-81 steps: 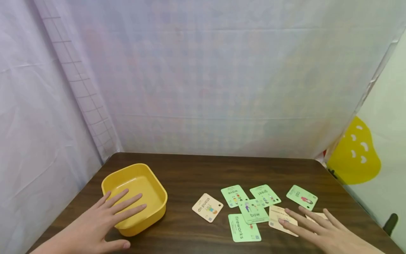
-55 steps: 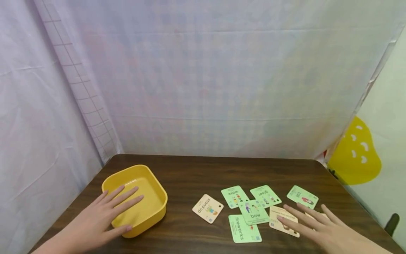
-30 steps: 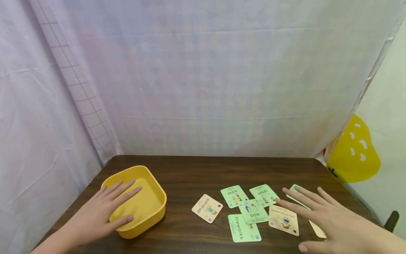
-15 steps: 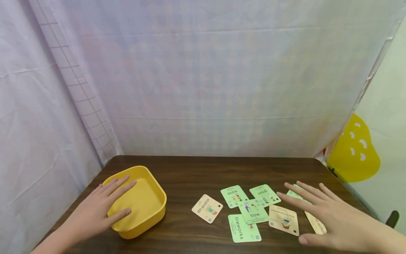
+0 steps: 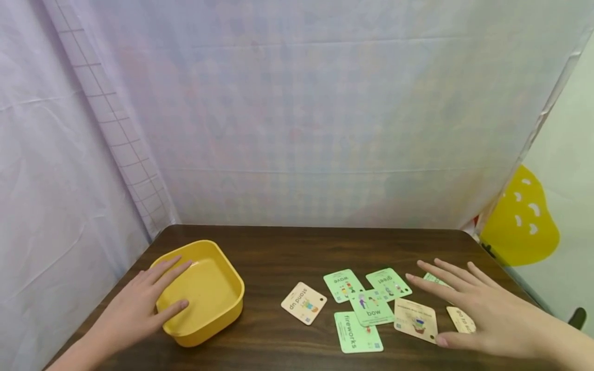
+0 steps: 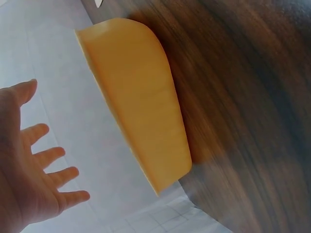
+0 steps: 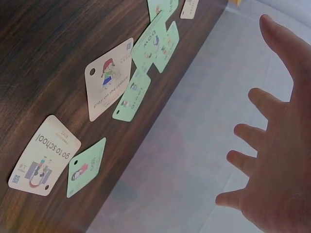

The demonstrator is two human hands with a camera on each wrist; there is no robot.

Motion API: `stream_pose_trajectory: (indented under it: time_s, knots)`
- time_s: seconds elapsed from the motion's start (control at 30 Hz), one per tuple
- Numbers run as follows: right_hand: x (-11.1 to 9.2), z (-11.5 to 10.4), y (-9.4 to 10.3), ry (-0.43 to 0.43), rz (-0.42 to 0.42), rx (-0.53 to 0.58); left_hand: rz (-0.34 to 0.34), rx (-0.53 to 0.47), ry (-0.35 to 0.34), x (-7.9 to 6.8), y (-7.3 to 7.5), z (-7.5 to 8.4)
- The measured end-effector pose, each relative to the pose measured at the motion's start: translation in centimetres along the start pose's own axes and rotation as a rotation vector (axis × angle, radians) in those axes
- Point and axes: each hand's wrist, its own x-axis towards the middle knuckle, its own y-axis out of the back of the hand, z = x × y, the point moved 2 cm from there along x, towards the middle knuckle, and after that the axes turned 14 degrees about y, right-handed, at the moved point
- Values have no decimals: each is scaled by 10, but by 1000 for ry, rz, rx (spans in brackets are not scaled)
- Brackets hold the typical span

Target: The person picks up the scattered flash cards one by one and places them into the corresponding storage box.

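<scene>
Right now I have the left hand (image 5: 136,306) at the lower left of the head frame, its fingers straight and spread, holding nothing. It hovers by the yellow square-cornered plastic bin (image 5: 215,325); my left wrist view shows hand and bin apart. The right hand (image 5: 498,319), at the lower right, also has its fingers extended and apart, with nothing gripped.

Under and around that hand I see the cream "go to school" card (image 5: 461,320), partly hidden, and the green "call" card (image 7: 86,167), which my right wrist view shows just beside it, lower left in that frame. Near the thumb in the head view lies the cream "play on the seesaw" card (image 5: 415,319).

Right of bottom centre, the green "bow" card (image 5: 371,307) lies across parts of the "wave" card (image 5: 341,284), the "greet" card (image 5: 389,282) and the "fireworks" card (image 5: 355,337). At bottom centre, the cream "stand up" card (image 5: 303,303) sits alone on the dark wood-grain table (image 5: 278,247). Behind, I see a pale curtain (image 5: 325,113).
</scene>
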Motion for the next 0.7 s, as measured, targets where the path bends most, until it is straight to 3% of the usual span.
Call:
stream_pose_trajectory:
  time_s: [0.7]
  knots:
    - [9,8,-5,-28,-2,18,-37,-89,139,-4,-6,-12]
